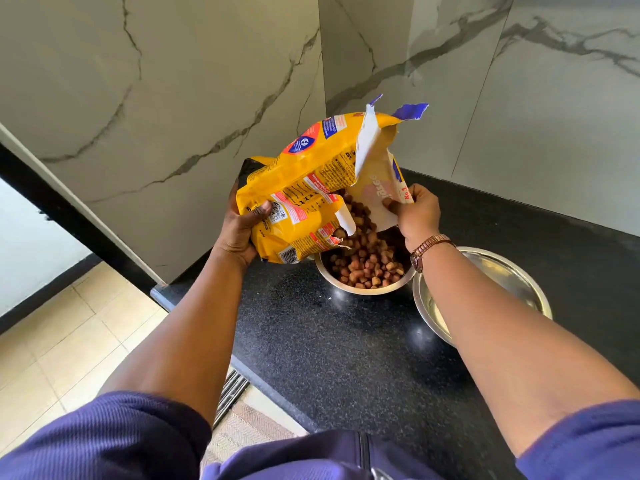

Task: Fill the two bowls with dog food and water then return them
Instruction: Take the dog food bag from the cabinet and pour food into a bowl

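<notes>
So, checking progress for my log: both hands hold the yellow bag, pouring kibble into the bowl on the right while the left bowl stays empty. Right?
Not quite: the head view shows kibble falling from the yellow bag into the left bowl; the right bowl is the empty one.

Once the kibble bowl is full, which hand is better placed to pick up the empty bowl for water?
Probably the right hand: it only pinches the bag's torn flap, and the empty bowl lies right under that forearm. The left hand grips the bag's body, carrying its weight.
</notes>
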